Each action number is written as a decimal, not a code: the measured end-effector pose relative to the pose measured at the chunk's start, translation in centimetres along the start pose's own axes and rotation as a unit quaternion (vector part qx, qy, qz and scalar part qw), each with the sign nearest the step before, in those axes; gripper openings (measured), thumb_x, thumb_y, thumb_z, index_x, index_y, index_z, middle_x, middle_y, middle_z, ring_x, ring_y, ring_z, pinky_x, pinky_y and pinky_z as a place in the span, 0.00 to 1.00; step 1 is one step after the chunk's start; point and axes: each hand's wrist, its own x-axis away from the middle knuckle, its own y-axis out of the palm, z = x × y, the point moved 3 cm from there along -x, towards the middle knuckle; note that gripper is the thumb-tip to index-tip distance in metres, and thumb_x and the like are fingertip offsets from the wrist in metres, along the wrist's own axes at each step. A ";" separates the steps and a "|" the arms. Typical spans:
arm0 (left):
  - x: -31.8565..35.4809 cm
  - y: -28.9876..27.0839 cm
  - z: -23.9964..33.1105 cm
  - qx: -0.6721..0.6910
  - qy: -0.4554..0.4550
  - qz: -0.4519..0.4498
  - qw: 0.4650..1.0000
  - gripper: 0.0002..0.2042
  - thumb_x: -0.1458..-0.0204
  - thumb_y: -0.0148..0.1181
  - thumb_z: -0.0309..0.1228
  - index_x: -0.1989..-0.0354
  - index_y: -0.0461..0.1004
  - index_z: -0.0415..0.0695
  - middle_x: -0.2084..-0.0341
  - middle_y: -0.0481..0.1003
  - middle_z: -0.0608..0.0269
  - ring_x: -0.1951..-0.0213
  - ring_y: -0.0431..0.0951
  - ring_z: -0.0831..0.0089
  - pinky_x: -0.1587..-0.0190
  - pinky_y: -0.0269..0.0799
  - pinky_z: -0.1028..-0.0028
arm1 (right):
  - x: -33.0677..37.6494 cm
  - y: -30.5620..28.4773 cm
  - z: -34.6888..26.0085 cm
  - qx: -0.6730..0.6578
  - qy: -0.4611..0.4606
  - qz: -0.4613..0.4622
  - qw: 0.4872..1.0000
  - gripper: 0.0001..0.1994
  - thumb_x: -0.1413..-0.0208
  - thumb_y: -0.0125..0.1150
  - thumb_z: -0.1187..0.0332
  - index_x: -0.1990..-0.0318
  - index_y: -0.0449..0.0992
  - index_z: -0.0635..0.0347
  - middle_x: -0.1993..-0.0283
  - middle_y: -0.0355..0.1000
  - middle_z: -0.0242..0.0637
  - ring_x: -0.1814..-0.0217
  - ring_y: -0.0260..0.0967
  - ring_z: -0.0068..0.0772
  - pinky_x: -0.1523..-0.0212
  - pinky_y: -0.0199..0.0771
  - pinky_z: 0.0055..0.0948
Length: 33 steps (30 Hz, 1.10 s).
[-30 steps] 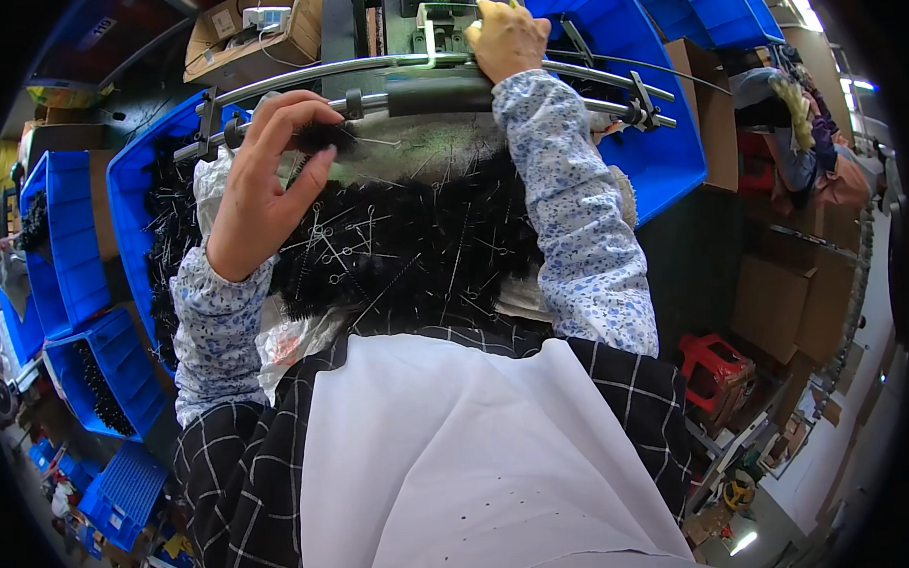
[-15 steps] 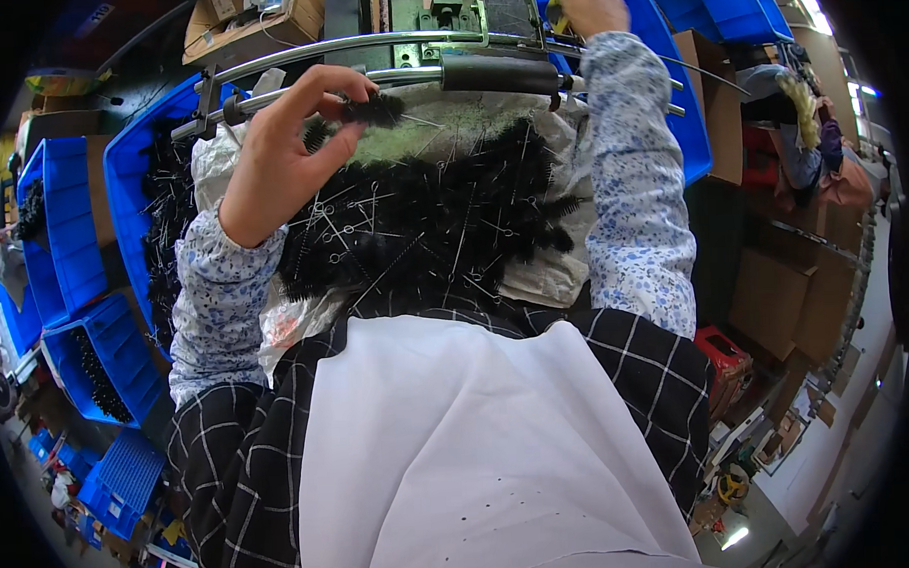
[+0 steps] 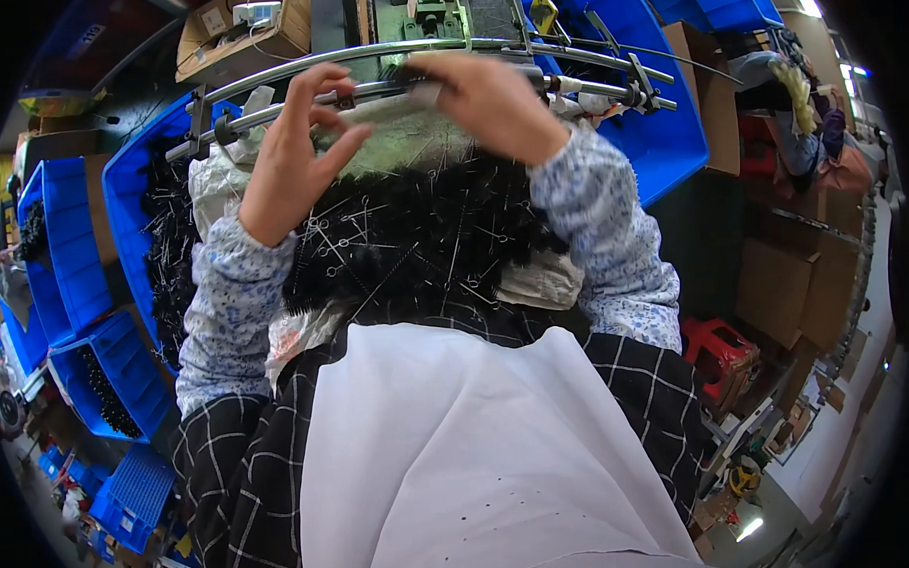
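My left hand (image 3: 300, 159) is held up over the left part of the pile, fingers curved and apart from the thumb, with nothing visible between them. My right hand (image 3: 493, 102), smeared by motion, reaches in above the metal rails. A small black bristle brush (image 3: 395, 74) shows at its fingertips and seems pinched there. Below both hands lies a heap of black wire brushes (image 3: 413, 230) with thin metal stems, some ending in loops. The heap rests on pale sheeting (image 3: 540, 281) over my lap.
Two curved metal rails (image 3: 297, 69) cross in front of a machine (image 3: 430, 14). A blue bin (image 3: 132, 210) with black brushes stands left; another blue bin (image 3: 660, 157) is at the right. A red stool (image 3: 717, 360) and cardboard boxes (image 3: 775, 293) lie farther right, where another person (image 3: 805, 142) appears.
My right hand has swung from the far right to the middle, beside my left hand. The brush at my left fingertips is gone from there; one now shows at my right fingertips.
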 end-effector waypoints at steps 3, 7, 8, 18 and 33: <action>2.0 -0.7 -2.6 -0.160 -0.023 -0.124 0.979 0.22 0.56 0.62 0.33 0.52 0.64 0.46 0.63 0.73 0.55 0.64 0.76 0.62 0.63 0.70 0.68 | -3.3 -1.6 6.4 0.257 0.062 0.185 0.947 0.15 0.47 0.56 0.62 0.52 0.73 0.50 0.66 0.74 0.39 0.64 0.72 0.36 0.65 0.74 0.34; 3.1 0.3 -5.9 -0.260 -0.006 -0.254 0.932 0.15 0.60 0.61 0.32 0.62 0.68 0.45 0.72 0.74 0.56 0.66 0.75 0.57 0.63 0.69 0.64 | -5.0 -2.2 9.6 0.288 0.047 0.253 0.922 0.11 0.53 0.55 0.67 0.60 0.75 0.51 0.69 0.72 0.37 0.64 0.70 0.41 0.63 0.70 0.36; 3.0 0.4 -5.5 -0.263 -0.011 -0.257 0.930 0.14 0.60 0.60 0.31 0.64 0.69 0.44 0.73 0.74 0.56 0.66 0.75 0.57 0.63 0.69 0.64 | -5.3 -2.1 9.7 0.297 0.040 0.250 0.921 0.11 0.53 0.55 0.68 0.60 0.75 0.50 0.69 0.72 0.37 0.64 0.69 0.41 0.63 0.70 0.36; 2.2 -1.4 -1.0 -0.181 -0.008 -0.210 0.961 0.10 0.59 0.59 0.26 0.67 0.68 0.43 0.75 0.73 0.58 0.70 0.74 0.59 0.67 0.68 0.65 | -6.1 -1.6 10.8 0.229 0.025 0.267 0.936 0.10 0.52 0.55 0.66 0.62 0.77 0.50 0.70 0.72 0.39 0.65 0.68 0.42 0.60 0.68 0.37; 1.5 -3.8 1.9 -0.092 0.056 -0.086 0.991 0.09 0.54 0.56 0.20 0.63 0.68 0.38 0.63 0.69 0.61 0.68 0.72 0.71 0.63 0.69 0.75 | -4.6 -1.0 15.0 0.326 0.126 0.236 0.907 0.21 0.55 0.57 0.56 0.52 0.74 0.49 0.58 0.74 0.39 0.49 0.66 0.40 0.52 0.61 0.41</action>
